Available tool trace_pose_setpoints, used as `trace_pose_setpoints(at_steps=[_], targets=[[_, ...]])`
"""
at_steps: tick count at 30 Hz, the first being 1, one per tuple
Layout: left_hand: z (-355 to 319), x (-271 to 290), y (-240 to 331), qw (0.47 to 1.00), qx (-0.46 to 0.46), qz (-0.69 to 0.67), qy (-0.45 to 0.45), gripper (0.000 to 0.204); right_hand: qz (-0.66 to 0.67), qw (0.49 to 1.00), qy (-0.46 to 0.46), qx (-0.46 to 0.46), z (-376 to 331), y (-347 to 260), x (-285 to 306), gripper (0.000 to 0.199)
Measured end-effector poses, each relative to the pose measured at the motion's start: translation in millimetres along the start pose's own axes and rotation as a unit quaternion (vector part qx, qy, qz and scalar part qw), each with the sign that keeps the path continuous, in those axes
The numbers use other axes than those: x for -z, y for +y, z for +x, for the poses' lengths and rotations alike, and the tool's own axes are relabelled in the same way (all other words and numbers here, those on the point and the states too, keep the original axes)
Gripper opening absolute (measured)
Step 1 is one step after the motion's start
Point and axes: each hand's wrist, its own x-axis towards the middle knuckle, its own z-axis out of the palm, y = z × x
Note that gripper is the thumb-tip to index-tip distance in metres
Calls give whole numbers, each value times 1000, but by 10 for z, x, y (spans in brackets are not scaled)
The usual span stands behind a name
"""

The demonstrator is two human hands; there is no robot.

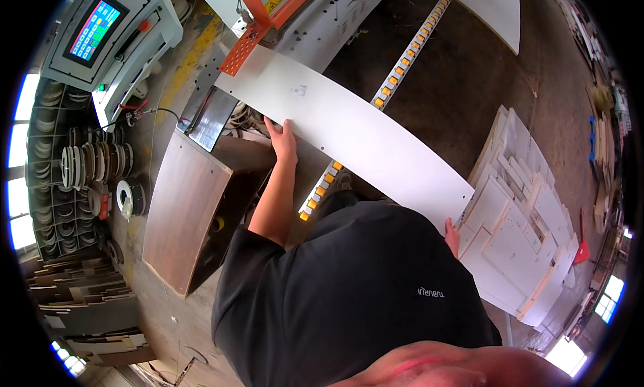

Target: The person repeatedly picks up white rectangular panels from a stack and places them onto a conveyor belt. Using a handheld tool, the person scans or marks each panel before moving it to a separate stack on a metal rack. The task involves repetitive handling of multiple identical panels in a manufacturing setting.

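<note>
Left of the board [349, 128] is a brown box [184, 202]. The board's left end meets an orange bracket [245, 49]. The left hand [284, 145] touches its near edge, two digits spread; I cannot tell whether that grip pinches. The board crosses a roller rail [411, 50]. The right hand [453, 239] touches its near right corner, grip partly hidden, pinch unclear. Right of the board: white panels [500, 229].

Worn brown floor [537, 112], bright windows [20, 145] beside a dark rack [48, 192].

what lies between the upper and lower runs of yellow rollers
In the head view, the long white panel lies between the upper rollers and lower rollers.
</note>
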Motion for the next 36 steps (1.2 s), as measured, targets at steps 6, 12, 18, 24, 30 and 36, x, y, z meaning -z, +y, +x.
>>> trace_pose_setpoints(at_steps=[6, 12, 18, 24, 30, 36], targets=[[131, -77, -43, 999, 17, -30, -12, 80, 95, 995, 8, -16, 323, 33, 53, 53], [215, -374, 23, 997, 37, -59, -27, 81, 89, 995, 31, -36, 523, -301, 5, 55], [445, -772, 55, 995, 47, -72, -46, 80, 62, 998, 27, -13, 839, -773, -25, 54], [643, -1407, 133, 989, 108, -65, -72, 83, 73, 996, 41, 43, 1260, -1012, 68, 56], [1013, -1547, -34, 981, 116, 27, -152, 82, -31, 976, 150, 155, 1456, -1021, 55, 79], [-42, -1747, -12, 941, 95, 75, -316, 27, -44, 984, 119, 124, 876, -373, 139, 71]])
